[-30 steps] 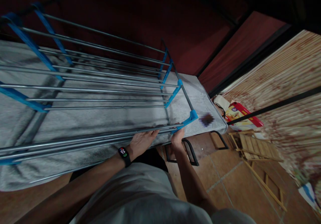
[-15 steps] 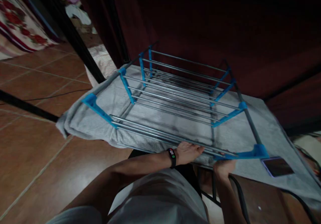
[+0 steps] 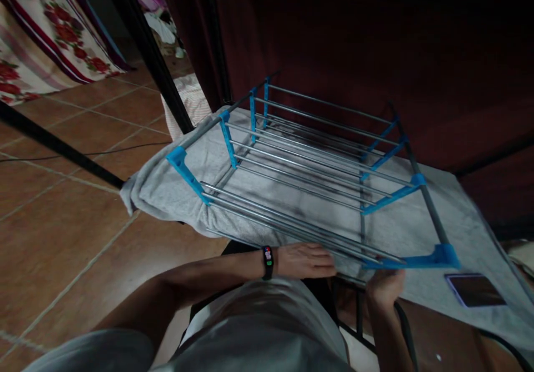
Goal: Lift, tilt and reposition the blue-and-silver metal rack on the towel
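Head camera: nearest the body, the rack (image 3: pixel 300 152), a set of grey metal rods joined by blue end pieces, begins just beyond both hands, its near rods running past the left hand (image 3: pixel 306 261) and its near right corner meeting the right hand (image 3: pixel 386 289). That right grip is closed on the blue end piece (image 3: pixel 413 261) from below, though most of its fingers are hidden behind it. The left grip, with a dark wristband (image 3: pixel 267 262) behind it, lies back upward, fingers close together and slightly bent; whether it presses on anything underneath, I cannot tell. Under the rack spreads a grey blanket (image 3: pixel 442 186), rumpled at its left end and hanging over the edge there. A phone (image 3: pixel 475 290) lies flat on it, just beside the rack's near right corner. Brown floor tiles (image 3: pixel 62 283) stretch away at the left, crossed by a thin black cable (image 3: pixel 104 152) and slanting dark poles (image 3: pixel 152 55). Farther back, a dark red curtain (image 3: pixel 334 44) hangs behind the rack, and a rose-patterned cloth (image 3: pixel 62 33) at the far left.
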The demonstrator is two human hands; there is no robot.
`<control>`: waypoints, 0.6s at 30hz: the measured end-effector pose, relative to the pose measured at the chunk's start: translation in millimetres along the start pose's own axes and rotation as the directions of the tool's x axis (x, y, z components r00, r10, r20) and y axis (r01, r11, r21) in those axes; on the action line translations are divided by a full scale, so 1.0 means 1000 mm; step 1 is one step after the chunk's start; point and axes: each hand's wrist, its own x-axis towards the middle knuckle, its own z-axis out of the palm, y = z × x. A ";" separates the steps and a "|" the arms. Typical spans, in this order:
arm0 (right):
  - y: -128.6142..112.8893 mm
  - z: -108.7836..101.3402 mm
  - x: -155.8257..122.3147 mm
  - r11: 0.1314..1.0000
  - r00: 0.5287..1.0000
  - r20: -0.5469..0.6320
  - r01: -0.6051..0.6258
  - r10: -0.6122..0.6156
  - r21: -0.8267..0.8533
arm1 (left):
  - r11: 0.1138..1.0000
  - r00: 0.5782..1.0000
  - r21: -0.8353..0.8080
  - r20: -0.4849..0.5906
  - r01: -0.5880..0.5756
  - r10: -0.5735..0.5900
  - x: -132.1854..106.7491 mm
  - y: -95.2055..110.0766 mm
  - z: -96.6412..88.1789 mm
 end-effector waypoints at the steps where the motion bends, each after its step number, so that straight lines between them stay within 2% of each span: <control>1: 0.004 -0.005 -0.004 1.000 0.999 -0.047 -0.001 0.001 0.002 | 1.000 0.999 -0.029 0.046 -0.004 0.005 -0.023 0.003 -0.004; 3: 0.012 -0.016 -0.018 0.999 0.995 -0.103 -0.008 0.011 0.032 | 0.987 0.984 -0.081 0.129 0.137 -0.126 -0.075 0.008 -0.008; 5: 0.019 -0.024 -0.042 0.999 0.999 -0.042 0.015 -0.013 0.047 | 0.922 0.922 -0.105 0.149 0.374 -0.357 -0.128 0.012 -0.005; 7: 0.027 -0.026 -0.070 0.996 0.989 0.117 0.086 -0.088 0.023 | 0.846 0.843 -0.073 0.166 0.528 -0.512 -0.175 0.014 0.003; 9: 0.035 -0.022 -0.095 0.976 0.929 0.313 0.218 -0.199 -0.027 | 0.788 0.780 -0.011 0.147 0.616 -0.608 -0.207 0.016 0.015; 11: 0.044 -0.014 -0.112 0.922 0.853 0.428 0.375 -0.300 -0.101 | 0.754 0.744 0.017 0.142 0.657 -0.652 -0.224 0.017 0.027; 13: 0.052 -0.005 -0.119 0.838 0.801 0.481 0.502 -0.357 -0.215 | 0.732 0.723 0.022 0.140 0.681 -0.676 -0.228 0.015 0.037; 15: 0.057 0.004 -0.117 0.747 0.791 0.506 0.557 -0.344 -0.362 | 0.719 0.711 0.015 0.133 0.695 -0.690 -0.222 0.011 0.041; 18: 0.055 0.012 -0.108 0.648 0.800 0.548 0.554 -0.243 -0.522 | 0.704 0.697 -0.009 0.144 0.711 -0.702 -0.210 0.005 0.040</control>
